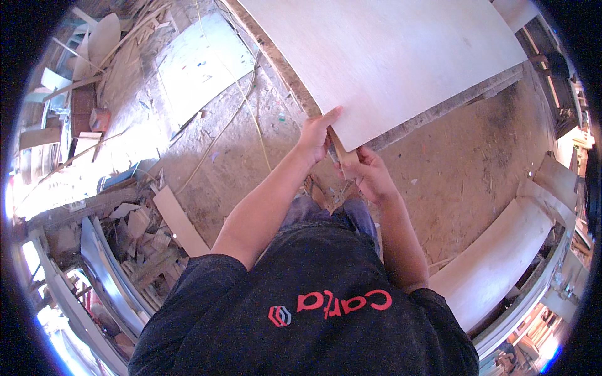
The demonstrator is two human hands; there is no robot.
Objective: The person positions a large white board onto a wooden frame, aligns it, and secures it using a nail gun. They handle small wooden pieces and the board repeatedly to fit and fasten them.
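A large pale plywood sheet [401, 56] lies on a raised support in front of me, one corner pointing toward my body. At that corner my left hand [315, 136] is closed over the edge, its thumb on the top face and its fingers curled below, partly hidden. A short light wooden strip [343, 154] sticks out from beside the corner toward me. My right hand [372, 177] is closed on the near end of this strip, just below the sheet's edge. The strip's far end is hidden beneath the sheet.
A pale board [204, 66] lies on the dusty floor at the left, with a thin yellow cord [258, 122] nearby. Wood scraps [141, 222] are heaped at the lower left. A large curved panel [501, 257] rests at the right, and offcuts [135, 28] lie far left.
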